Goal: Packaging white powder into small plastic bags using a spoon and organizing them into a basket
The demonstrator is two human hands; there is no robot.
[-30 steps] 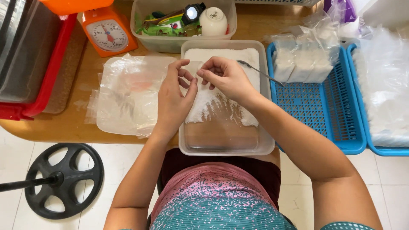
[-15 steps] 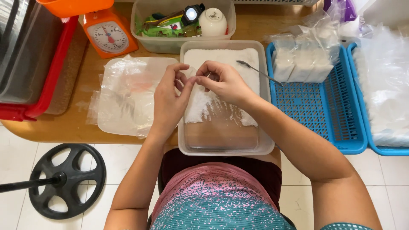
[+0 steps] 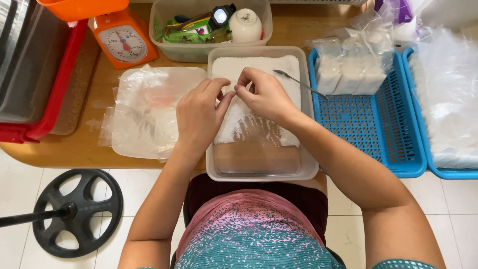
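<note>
Hands drawn closer since earlier: left hand (image 3: 199, 112) and right hand (image 3: 264, 94) pinch small clear bag (image 3: 228, 88) above tub (image 3: 308, 169); flimsy, slippery, best gripped at rim.

Clear rectangular plastic tub (image 3: 308, 164) holds white granular powder (image 3: 249, 99). Orange kitchen scale (image 3: 124, 42) has a white dial. Blue perforated plastic tray (image 3: 368, 129) carries clear bags of white powder (image 3: 348, 69). Red plastic tray (image 3: 50, 104); black wheel-shaped base (image 3: 77, 211); pink-and-teal speckled garment (image 3: 254, 234).

Bright even daylight, soft shadows, sharp focus, slight wide-angle edge distortion.
</note>
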